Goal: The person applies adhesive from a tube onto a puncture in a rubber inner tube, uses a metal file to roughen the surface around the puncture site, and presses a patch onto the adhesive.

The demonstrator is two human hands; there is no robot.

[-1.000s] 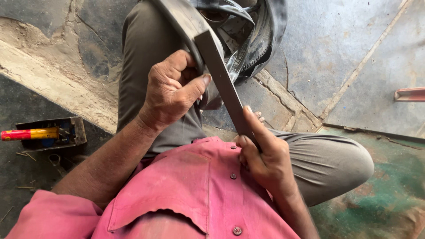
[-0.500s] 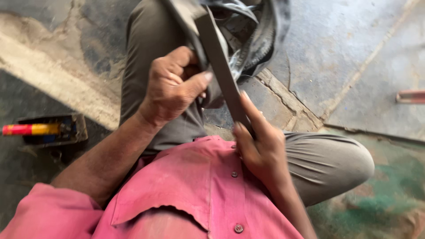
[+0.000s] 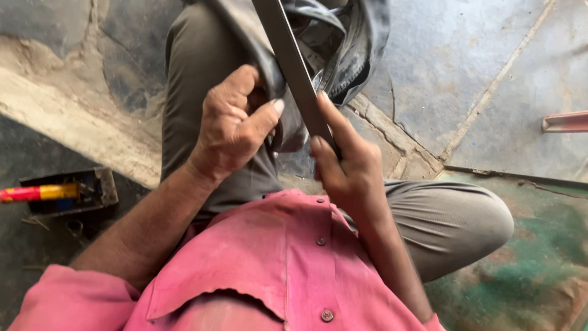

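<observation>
Since a second ago the flat metal bar (image 3: 293, 67) has slid up the frame: its top end now runs off the upper edge at centre, where before that end showed a little lower. The right hand (image 3: 346, 162) has crept up with it, its forefinger stretched along the bar's right edge and the other fingers wrapped round the lower end at the middle of the frame. The left hand (image 3: 236, 125) has kept its place just left of the bar, closed on a fold of the grey rubber tube (image 3: 361, 55), with the thumb tip pressed close against the bar. Judging by that, the bar is being pushed or levered against the rubber in short strokes rather than set down, and the work is mid-way, with both hands full.

The tube hangs bunched in the upper centre, draped over the person's knee in grey trousers (image 3: 202, 73). A pink shirt (image 3: 257, 263) fills the bottom of the frame.

There is little in the way of packages or signs. At the left edge, halfway down, a shallow dark rectangular tray (image 3: 101, 199) sits on the stone floor (image 3: 465, 67), and in it lies a tool with a red and yellow handle (image 3: 40, 193). No label on it can be made out. At the right edge a pinkish-red flat strip (image 3: 566, 121) pokes into the frame.
</observation>
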